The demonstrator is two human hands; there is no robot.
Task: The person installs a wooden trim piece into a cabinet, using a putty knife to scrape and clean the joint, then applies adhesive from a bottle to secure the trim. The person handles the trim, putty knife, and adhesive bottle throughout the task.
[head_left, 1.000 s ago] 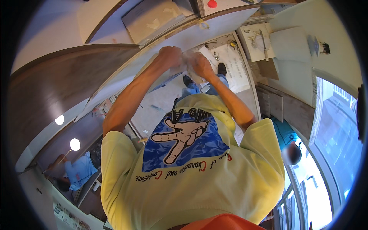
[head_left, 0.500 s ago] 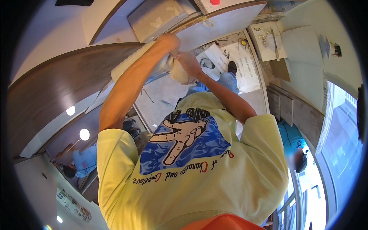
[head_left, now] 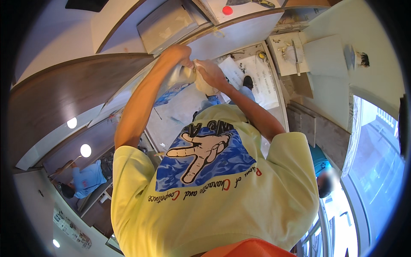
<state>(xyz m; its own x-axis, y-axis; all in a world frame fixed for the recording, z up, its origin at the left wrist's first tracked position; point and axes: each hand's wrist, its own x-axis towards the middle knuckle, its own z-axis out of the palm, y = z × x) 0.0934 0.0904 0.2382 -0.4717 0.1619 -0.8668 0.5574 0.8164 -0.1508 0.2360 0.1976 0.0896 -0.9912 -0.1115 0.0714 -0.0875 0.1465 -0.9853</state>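
Both my arms reach up and forward to a soft, cream-coloured crumpled cloth (head_left: 204, 85). My left hand (head_left: 177, 55) is closed at its upper left side, with the fingers curled and turned partly away from view. Close beside it, my right hand (head_left: 210, 73) pinches the upper edge of the same cloth. The bunched part of the cloth hangs below my right hand, and another pale fold lies beneath my left wrist. My forearms hide part of it.
A brown wood panel (head_left: 81, 81) curves along the left. Ahead is a shelf with a cardboard box (head_left: 165, 28). A white board (head_left: 287, 55) carries a long tool at the right. One person in blue (head_left: 90, 177) works at the left; another in teal (head_left: 319, 160) is at the right.
My left hand has moved slightly left and down, and the long pale part of the cloth under it shows less. The view has shifted, bringing a scraper on the top shelf into sight.
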